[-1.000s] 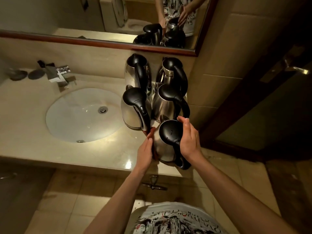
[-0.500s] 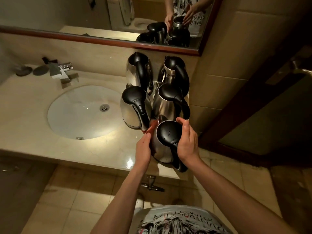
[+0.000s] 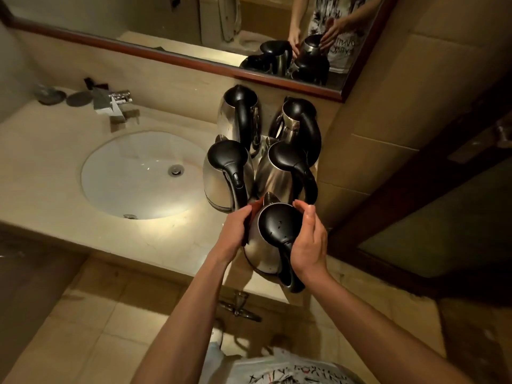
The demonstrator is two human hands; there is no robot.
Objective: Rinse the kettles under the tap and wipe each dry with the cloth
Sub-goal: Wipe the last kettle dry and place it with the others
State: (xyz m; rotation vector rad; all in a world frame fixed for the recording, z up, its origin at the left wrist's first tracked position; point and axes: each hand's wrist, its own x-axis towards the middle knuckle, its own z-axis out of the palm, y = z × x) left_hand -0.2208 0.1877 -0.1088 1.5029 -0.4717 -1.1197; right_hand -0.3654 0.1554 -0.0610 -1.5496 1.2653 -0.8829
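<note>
Several steel kettles with black lids and handles stand on the counter to the right of the sink. The nearest kettle (image 3: 263, 250) is at the counter's front edge. My left hand (image 3: 235, 231) holds a dark red cloth (image 3: 253, 207) against its left side. My right hand (image 3: 310, 245) curls round its right side and black handle, thumb near the lid. Behind it stand two kettles (image 3: 227, 176) (image 3: 279, 173), and two more (image 3: 238, 112) (image 3: 299, 120) at the wall. The tap (image 3: 119, 98) is at the back left, with no water seen running.
The white oval basin (image 3: 133, 173) is set in the beige counter (image 3: 55, 162), left of the kettles. Two small round dishes (image 3: 50, 94) lie beside the tap. A mirror (image 3: 194, 23) runs along the wall. A tiled wall (image 3: 374, 120) and a dark door (image 3: 443, 203) close in the right side.
My left hand with the cloth has slid slightly up the near kettle's side. My right hand stays on the kettle. The view has shifted a little.
</note>
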